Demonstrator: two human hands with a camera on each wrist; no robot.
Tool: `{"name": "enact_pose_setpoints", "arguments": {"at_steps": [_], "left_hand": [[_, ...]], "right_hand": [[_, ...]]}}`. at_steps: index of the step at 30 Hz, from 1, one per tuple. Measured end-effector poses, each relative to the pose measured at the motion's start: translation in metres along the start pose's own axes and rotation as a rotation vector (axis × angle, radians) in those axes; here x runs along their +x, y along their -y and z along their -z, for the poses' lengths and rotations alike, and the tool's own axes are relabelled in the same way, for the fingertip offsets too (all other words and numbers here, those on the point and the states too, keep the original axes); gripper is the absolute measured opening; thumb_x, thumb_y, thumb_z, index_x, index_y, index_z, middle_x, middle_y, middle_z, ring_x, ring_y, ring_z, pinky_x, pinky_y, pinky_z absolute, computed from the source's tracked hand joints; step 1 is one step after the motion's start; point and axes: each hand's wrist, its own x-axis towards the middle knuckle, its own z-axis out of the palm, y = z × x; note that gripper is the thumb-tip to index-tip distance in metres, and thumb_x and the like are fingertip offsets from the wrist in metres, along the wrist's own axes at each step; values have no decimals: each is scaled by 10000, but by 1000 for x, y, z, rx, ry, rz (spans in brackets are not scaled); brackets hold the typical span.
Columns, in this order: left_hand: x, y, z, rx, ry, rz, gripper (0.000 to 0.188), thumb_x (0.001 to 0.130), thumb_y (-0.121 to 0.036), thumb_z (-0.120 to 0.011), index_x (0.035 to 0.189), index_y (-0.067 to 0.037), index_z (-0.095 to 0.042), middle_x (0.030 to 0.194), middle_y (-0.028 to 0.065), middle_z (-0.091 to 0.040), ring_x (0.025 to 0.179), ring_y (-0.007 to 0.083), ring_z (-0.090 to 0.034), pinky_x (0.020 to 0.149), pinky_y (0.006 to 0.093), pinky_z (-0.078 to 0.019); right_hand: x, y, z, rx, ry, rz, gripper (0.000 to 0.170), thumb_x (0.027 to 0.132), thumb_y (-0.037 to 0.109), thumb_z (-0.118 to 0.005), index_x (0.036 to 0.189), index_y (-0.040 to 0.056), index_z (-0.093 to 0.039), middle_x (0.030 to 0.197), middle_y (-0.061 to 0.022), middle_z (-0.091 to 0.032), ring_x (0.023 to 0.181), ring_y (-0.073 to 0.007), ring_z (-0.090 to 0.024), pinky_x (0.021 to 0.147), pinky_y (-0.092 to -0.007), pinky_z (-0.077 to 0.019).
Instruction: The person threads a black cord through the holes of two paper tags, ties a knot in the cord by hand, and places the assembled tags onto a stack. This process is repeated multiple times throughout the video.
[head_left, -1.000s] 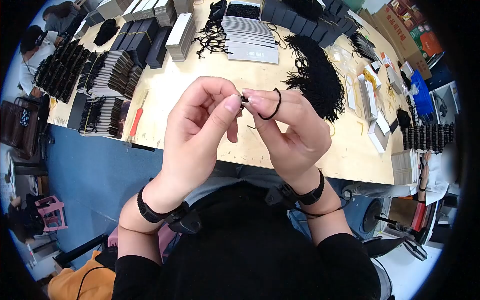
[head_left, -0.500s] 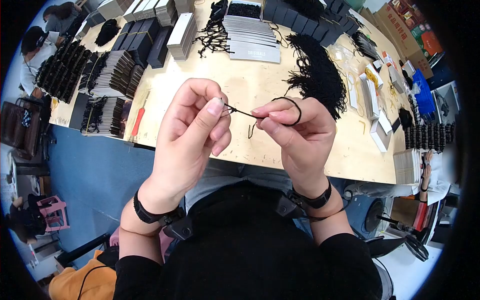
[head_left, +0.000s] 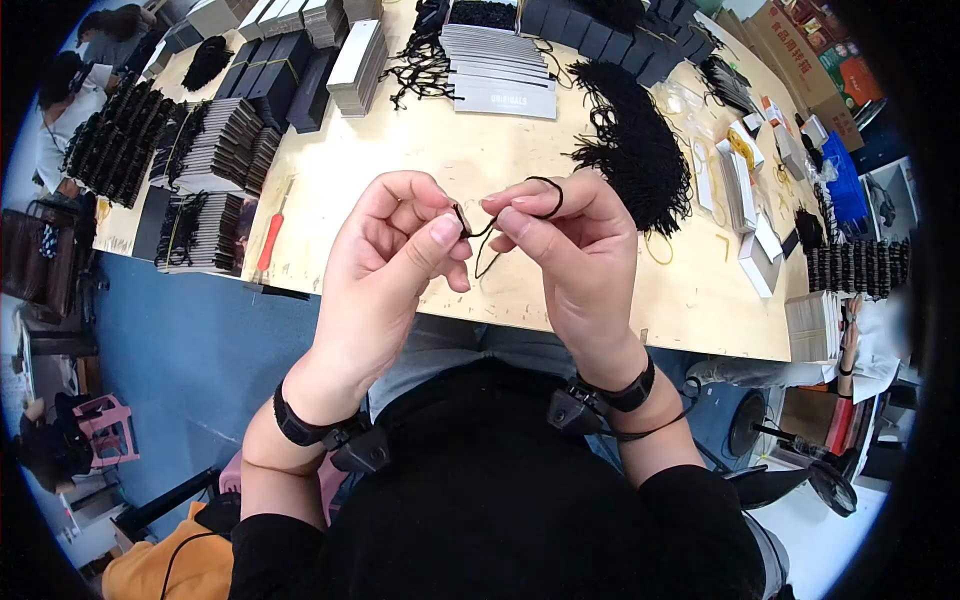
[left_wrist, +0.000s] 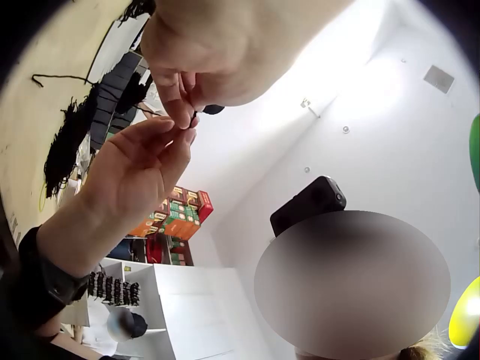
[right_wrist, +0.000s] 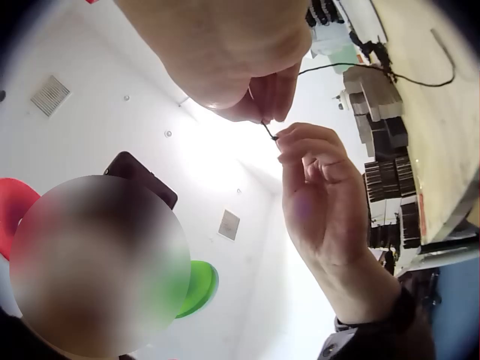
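Both hands are raised over the near part of the table, facing each other, with a thin black cord (head_left: pixel 483 234) running between them. My left hand (head_left: pixel 380 255) pinches one end of it between thumb and index finger. My right hand (head_left: pixel 588 248) pinches the cord a short way off, and a loop of it curves up over the right index finger. A loose tail dangles below the fingertips. In the right wrist view a short span of cord (right_wrist: pixel 269 130) bridges the two sets of fingertips, partly hidden by the fingers.
On the wooden table (head_left: pixel 330 170) lie a heap of black cords (head_left: pixel 635 150), grey printed cards (head_left: pixel 508 98), white boxes (head_left: pixel 358 70) and dark boxes (head_left: pixel 315 90). A red-handled tool (head_left: pixel 270 240) rests at the left edge. Other people sit at the far left and right.
The hands were close together, then drew apart with the cord stretched straight. Now they are nearer again, the right hand having moved left, and the cord between them hangs slack and bent.
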Motion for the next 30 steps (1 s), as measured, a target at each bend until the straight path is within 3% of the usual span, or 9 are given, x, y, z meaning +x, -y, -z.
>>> {"name": "enact_pose_setpoints", "arguments": {"at_steps": [8, 10, 15, 16, 20, 22, 26, 29, 30], "left_hand": [[-2, 2, 8, -121, 11, 72, 91, 872, -82, -518, 943, -50, -469, 836, 28, -529, 716, 61, -521, 598, 168, -450], [-1, 2, 9, -129, -68, 108, 82, 873, -80, -519, 936, -49, -477, 812, 24, -539, 723, 60, -550, 633, 166, -486], [-3, -1, 17, -142, -106, 121, 72, 863, -66, -531, 918, -51, -487, 811, 33, -571, 745, 74, -595, 679, 167, -518], [-4, -2, 17, -156, -114, 124, 66, 860, -62, -534, 909, -52, -491, 822, 42, -583, 753, 82, -606, 683, 169, -523], [-4, -5, 18, -146, -119, 151, 60, 853, -54, -540, 887, -54, -491, 849, 62, -598, 769, 96, -615, 674, 176, -530], [-3, -3, 19, -182, -102, 150, 89, 825, -15, -571, 871, -45, -500, 833, 93, -623, 782, 154, -633, 683, 243, -539], [-2, -5, 13, -142, -117, 152, 96, 820, -16, -579, 854, -46, -494, 818, 98, -624, 765, 161, -637, 643, 242, -538], [-2, -6, 10, -34, -137, 106, 87, 833, -48, -564, 856, -63, -481, 833, 87, -611, 734, 112, -627, 588, 192, -536], [-2, -7, 8, -4, -138, 90, 96, 831, -53, -568, 852, -64, -475, 828, 86, -612, 731, 111, -627, 572, 189, -530]], "right_hand": [[-1, 1, 6, 117, -15, -92, 50, 814, 16, -571, 824, 34, -526, 910, -111, -619, 830, -146, -615, 632, -213, -503], [4, 7, 13, 425, 52, -340, 45, 856, 81, -534, 855, 36, -538, 940, -123, -612, 805, -117, -605, 602, -193, -495], [17, 15, 48, 725, -59, -329, 144, 891, 111, -489, 969, 18, -565, 988, -142, -598, 788, -114, -601, 583, -177, -516], [17, 19, 57, 762, -84, -330, 187, 921, 122, -428, 989, -6, -545, 1010, -95, -561, 805, -120, -560, 578, -177, -491], [22, 23, 66, 709, -171, -275, 164, 897, 106, -473, 1000, -6, -534, 979, -139, -596, 776, -125, -607, 585, -179, -528], [20, 24, 56, 346, -169, -270, 173, 889, 121, -488, 1008, -2, -512, 983, -140, -592, 758, -132, -613, 574, -186, -523], [7, 12, 30, -964, -19, -251, 282, 765, 215, -669, 897, 8, -529, 846, -82, -620, 549, -76, -570, 454, -181, -413], [4, 15, 33, -1011, -15, -295, 226, 754, 177, -680, 827, 11, -545, 818, -64, -625, 530, -65, -552, 455, -187, -399], [1, 19, 28, -754, -30, -276, 174, 746, 117, -676, 827, 0, -576, 800, -50, -626, 553, -64, -560, 493, -180, -429]]}}
